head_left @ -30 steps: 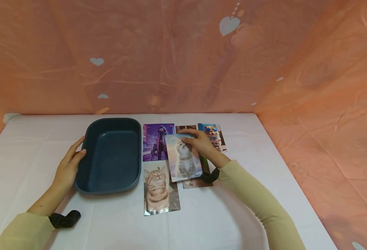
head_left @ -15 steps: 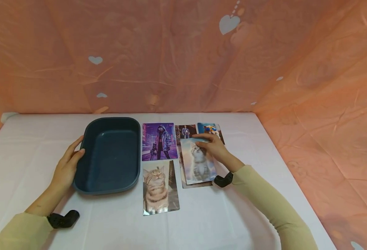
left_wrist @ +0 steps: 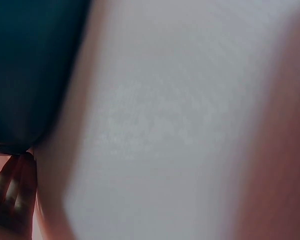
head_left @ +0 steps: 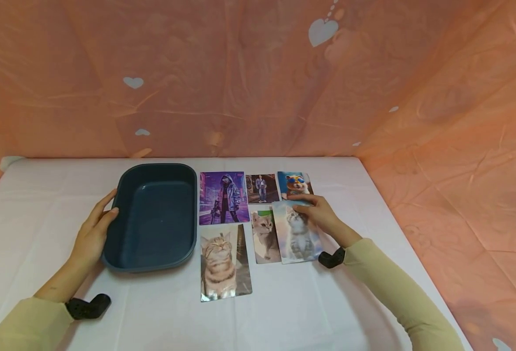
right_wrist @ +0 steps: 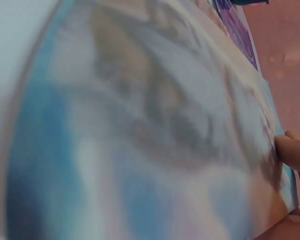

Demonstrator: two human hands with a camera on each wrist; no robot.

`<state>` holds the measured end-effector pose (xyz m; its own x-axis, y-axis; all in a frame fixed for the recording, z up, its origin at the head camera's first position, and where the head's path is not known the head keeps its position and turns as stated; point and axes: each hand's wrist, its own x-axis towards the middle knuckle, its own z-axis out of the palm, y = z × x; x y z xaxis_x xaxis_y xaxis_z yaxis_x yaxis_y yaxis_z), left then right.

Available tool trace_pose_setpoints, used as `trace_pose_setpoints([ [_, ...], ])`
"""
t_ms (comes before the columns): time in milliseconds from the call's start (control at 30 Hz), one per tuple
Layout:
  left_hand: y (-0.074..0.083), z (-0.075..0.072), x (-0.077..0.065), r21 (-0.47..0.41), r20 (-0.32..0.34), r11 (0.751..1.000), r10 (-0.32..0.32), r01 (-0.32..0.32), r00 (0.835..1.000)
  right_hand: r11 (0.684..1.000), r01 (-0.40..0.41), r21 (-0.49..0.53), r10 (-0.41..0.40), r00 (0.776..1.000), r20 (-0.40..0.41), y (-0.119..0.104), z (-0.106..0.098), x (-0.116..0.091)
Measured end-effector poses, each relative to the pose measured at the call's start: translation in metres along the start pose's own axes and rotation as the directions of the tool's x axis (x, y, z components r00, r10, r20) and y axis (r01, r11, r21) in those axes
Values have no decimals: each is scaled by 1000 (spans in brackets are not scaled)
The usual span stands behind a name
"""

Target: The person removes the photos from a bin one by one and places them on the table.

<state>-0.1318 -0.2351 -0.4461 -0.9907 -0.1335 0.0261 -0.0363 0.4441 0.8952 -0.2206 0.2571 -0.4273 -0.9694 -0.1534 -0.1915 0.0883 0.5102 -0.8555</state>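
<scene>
My right hand [head_left: 324, 213] pinches the top right part of a photo print of a grey-and-white kitten [head_left: 299, 239], which also fills much of the right wrist view. The print partly covers another cat photo [head_left: 265, 236]. Against the left side of a dark blue plastic basin [head_left: 157, 219], my left hand [head_left: 92, 234] holds the rim, thumb over the edge; its fingertips [left_wrist: 24, 165] meet the basin's side in the left wrist view. No object lies in the basin.
Other photo prints lie right of the basin: a purple hooded figure [head_left: 224, 197], an orange tabby [head_left: 222, 263], a standing person [head_left: 262, 188] and a hamster in sunglasses [head_left: 295, 183]. A white cloth [head_left: 166, 312] covers the table, with an orange curtain [head_left: 223, 97] behind.
My right hand has carried the kitten print to the right, off the purple print and the left part of the cat photo beneath. My left hand stays on the basin.
</scene>
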Motion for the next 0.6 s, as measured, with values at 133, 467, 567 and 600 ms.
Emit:
trace_pose_setpoints([
  [133,1,0,0,-4,-3,1000,4,-4,1000,1000,-17,1,17,1000,6,8,-8,-5],
  [467,1,0,0,-10,-7,1000,-2,2,1000,999,-42,-3,42,999,-8,22,-22,-15],
  [567,0,0,0,-13,-2,1000,-6,6,1000,999,-41,-15,41,999,-15,25,-26,-17],
  [600,0,1,0,-13,0,1000,-6,6,1000,999,-37,-23,36,999,-17,27,-27,-17],
])
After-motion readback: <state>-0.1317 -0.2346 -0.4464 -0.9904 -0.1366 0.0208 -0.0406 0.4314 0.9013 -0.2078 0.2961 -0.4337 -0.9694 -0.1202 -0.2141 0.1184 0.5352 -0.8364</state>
